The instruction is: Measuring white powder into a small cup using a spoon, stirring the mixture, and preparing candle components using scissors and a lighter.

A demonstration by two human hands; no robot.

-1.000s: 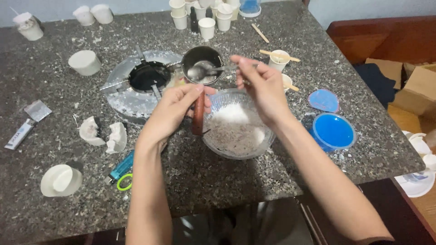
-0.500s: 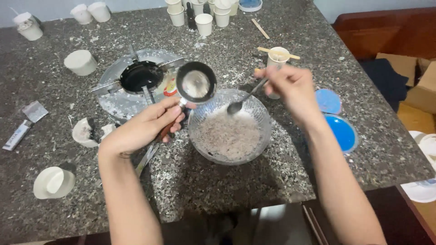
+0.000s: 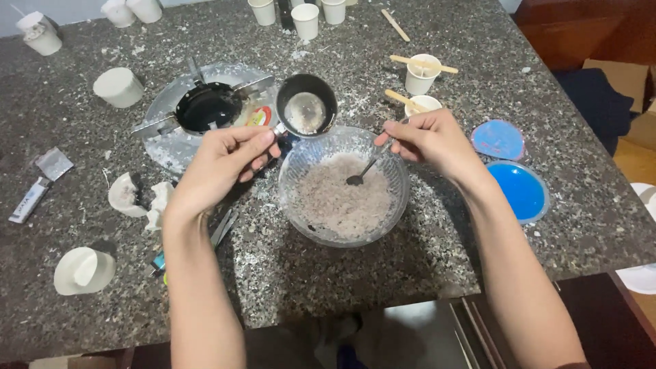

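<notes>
A: The left hand (image 3: 222, 160) grips the handle of a small dark melting pot (image 3: 306, 106), held tipped beside the far rim of the clear glass bowl (image 3: 396, 205). Only a pale film shows on the pot's inside.

B: And the right hand (image 3: 434, 140)?

A: It pinches a metal spoon (image 3: 365, 171), whose tip rests in the greyish flaky mixture (image 3: 338, 198) that fills the bowl's bottom.

B: So the pot looks all but emptied, while the flakes seem unblended.

A: Likely. The portable burner (image 3: 208, 108) sits bare just behind, and the blue lid (image 3: 519, 190) lies apart on the granite counter (image 3: 355, 287).
</notes>
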